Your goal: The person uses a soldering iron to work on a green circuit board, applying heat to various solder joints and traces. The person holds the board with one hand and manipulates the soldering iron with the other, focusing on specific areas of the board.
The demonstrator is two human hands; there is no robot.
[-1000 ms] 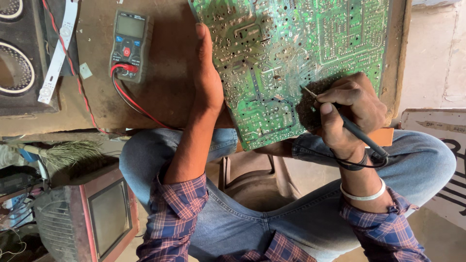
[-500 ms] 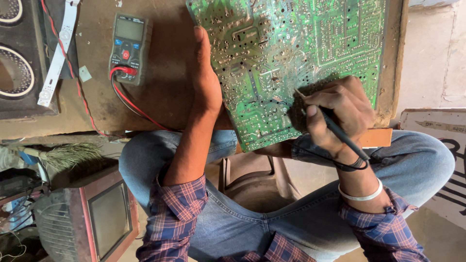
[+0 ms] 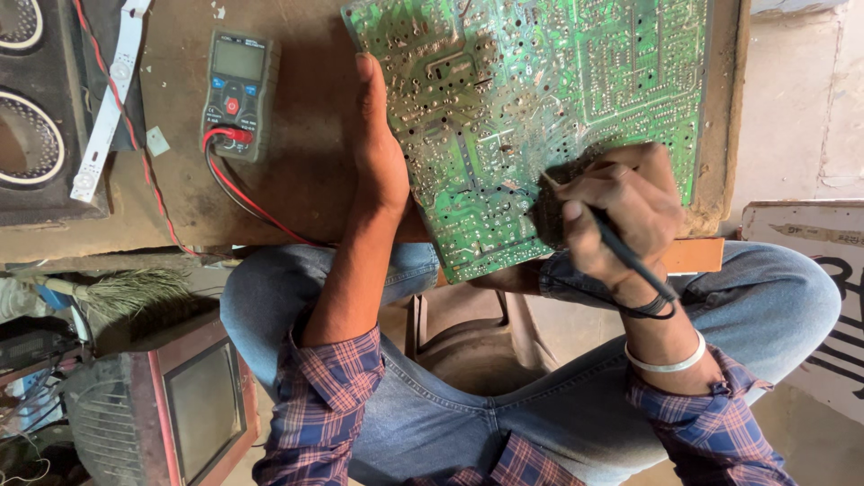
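Since a moment ago the right hand (image 3: 621, 211), closed on a black probe (image 3: 621, 252), has crept leftward across the green circuit board (image 3: 540, 99) on the bench (image 3: 297, 171); left hand (image 3: 378, 153) lies open along the board's edge. Probing looks midway.

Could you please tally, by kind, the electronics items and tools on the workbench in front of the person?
Green circuit board: 1
Multimeter: 1
Black probe in the right hand: 1
Speaker cones: 2
White LED strip: 1
Total: 6
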